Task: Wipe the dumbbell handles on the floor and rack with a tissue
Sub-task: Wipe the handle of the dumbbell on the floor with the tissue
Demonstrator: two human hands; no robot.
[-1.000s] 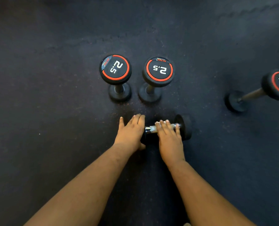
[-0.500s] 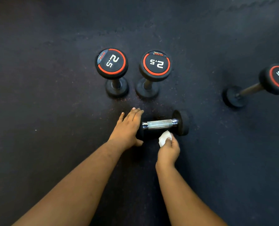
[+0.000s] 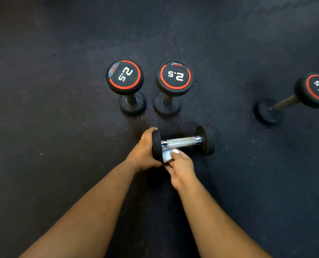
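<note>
A small black dumbbell (image 3: pixel 183 142) with a bare silver handle lies sideways on the dark floor, its left end tipped up. My left hand (image 3: pixel 143 151) grips that left head, fingers curled over its top and thumb under it. My right hand (image 3: pixel 181 164) pinches a white tissue (image 3: pixel 167 155) just below the left end of the handle, close to the left head. Whether the tissue touches the handle is unclear.
Two 2.5 dumbbells stand upright side by side behind it, one at the left (image 3: pixel 125 79) and one at the right (image 3: pixel 173 77). A third 2.5 dumbbell (image 3: pixel 292 98) stands upright at the right edge. Dark rubber floor (image 3: pixel 52 146) surrounds everything.
My right hand came off the handle with the tissue, then moved left under it. My left hand went from resting flat on the left head to gripping it and tipping that end up.
</note>
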